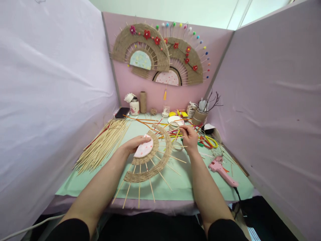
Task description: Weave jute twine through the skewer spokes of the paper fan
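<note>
A half-woven twine fan (152, 162) with bamboo sticks as spokes lies on the green mat (180, 185) in front of me. My left hand (136, 144) rests flat on its pink half-round centre piece (144, 150), fingers spread over it. My right hand (190, 138) is at the fan's upper right edge, its fingers pinched on a strand of jute twine (175, 127) that runs to the woven band.
A bundle of bamboo sticks (102, 145) lies at the left. A pink glue gun (222, 170) lies at the right, near coloured wires (208, 140). Jars, a twine spool (143, 101), a phone (122, 112) and a holder stand at the back. Two finished fans (160, 53) hang on the wall.
</note>
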`<action>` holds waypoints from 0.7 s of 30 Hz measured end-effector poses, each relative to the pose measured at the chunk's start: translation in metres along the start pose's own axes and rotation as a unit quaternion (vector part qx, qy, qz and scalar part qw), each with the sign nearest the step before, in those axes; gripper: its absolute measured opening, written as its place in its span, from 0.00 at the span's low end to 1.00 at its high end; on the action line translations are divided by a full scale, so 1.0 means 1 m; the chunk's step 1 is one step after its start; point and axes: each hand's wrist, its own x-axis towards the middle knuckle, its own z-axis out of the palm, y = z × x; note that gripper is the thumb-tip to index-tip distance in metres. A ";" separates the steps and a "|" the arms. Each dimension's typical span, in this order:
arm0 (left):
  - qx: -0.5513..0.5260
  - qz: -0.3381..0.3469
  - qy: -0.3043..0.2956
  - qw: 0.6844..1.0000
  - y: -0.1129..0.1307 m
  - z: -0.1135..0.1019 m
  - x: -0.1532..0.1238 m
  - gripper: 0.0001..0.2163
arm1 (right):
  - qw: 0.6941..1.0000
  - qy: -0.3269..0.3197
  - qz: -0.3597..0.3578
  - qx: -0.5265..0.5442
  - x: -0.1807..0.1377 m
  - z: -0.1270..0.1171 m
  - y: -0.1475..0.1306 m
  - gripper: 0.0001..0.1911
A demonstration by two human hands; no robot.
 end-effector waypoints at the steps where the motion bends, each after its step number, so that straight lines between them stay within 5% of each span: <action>1: -0.002 -0.005 -0.004 1.000 -0.001 0.001 0.000 0.11 | 1.000 0.002 -0.004 0.000 0.000 0.000 0.000 0.07; 13: 0.011 -0.023 -0.014 1.000 -0.002 0.002 0.002 0.11 | 0.999 0.012 -0.035 -0.001 0.002 -0.006 -0.006 0.08; 21: 0.004 -0.018 -0.041 0.999 -0.005 0.005 0.003 0.14 | 0.988 -0.021 0.119 0.091 0.003 -0.005 -0.002 0.09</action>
